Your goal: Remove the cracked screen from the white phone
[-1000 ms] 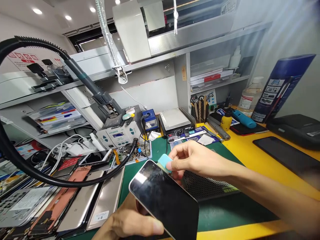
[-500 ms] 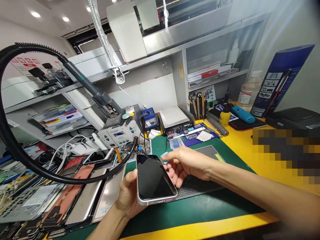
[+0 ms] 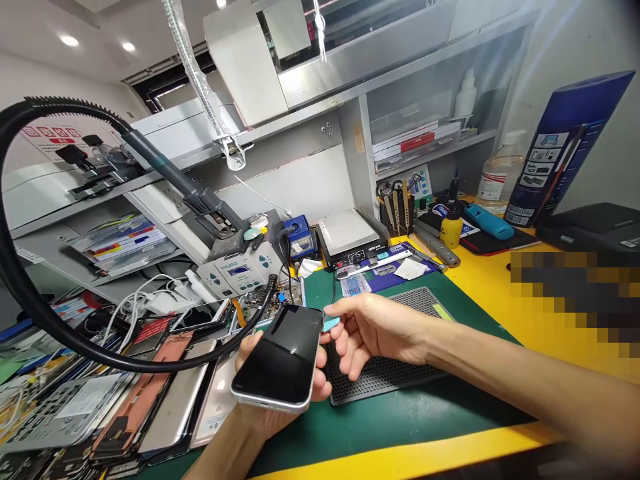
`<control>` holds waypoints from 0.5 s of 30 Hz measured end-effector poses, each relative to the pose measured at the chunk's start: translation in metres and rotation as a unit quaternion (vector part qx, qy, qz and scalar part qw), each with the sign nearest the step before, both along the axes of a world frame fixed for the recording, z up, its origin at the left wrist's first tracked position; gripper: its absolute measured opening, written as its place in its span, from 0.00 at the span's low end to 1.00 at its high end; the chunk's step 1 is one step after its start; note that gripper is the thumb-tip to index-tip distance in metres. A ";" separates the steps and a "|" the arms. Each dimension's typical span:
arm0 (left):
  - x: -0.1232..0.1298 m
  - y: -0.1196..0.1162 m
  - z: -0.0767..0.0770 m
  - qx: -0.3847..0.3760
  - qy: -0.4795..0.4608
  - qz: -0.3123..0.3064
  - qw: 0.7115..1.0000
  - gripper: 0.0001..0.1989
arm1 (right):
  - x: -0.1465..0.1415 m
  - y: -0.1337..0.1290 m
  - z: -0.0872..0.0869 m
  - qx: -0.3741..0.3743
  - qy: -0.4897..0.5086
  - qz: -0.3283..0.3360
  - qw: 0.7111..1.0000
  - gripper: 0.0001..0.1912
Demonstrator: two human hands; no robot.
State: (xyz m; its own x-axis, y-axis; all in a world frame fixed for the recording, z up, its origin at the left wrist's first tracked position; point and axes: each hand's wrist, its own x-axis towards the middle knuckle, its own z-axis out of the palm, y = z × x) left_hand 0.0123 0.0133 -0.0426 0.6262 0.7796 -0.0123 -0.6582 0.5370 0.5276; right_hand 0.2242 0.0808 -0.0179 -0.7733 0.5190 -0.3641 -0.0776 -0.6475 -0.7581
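A phone point(image 3: 280, 357) with a dark, glossy screen lies tilted in my left hand point(image 3: 265, 417), whose thumb is at its left edge and whose fingertips wrap its right edge. My right hand point(image 3: 383, 330) pinches a small light-blue pick point(image 3: 330, 324) between thumb and fingers, close against the upper right edge of the phone. Whether the pick's tip is inside the seam cannot be made out. Beneath my right hand is a grey perforated mat point(image 3: 390, 377) on the green work mat point(image 3: 425, 413).
A black hose point(image 3: 75, 353) loops across the left, from the grey rework station point(image 3: 240, 267). Phones and phone parts point(image 3: 175, 397) are piled at the left. Behind stand a flat heating plate point(image 3: 350, 237), tweezers point(image 3: 395, 210) and a yellow bottle point(image 3: 451, 230).
The phone has moved left and turned, with its lower end swung left. My left fingertips now show at its right edge. My right hand stays near the upper right edge with the pick.
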 end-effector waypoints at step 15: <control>0.000 0.002 -0.008 0.000 -0.040 0.000 0.999 0.33 | 0.000 -0.002 -0.005 -0.046 0.016 -0.003 0.999 0.18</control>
State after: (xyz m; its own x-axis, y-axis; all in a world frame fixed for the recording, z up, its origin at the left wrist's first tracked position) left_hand 0.0128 0.0149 -0.0506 0.6247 0.7799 0.0374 -0.6982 0.5365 0.4741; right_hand 0.2246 0.0787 -0.0232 -0.7823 0.4895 -0.3853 -0.1049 -0.7132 -0.6931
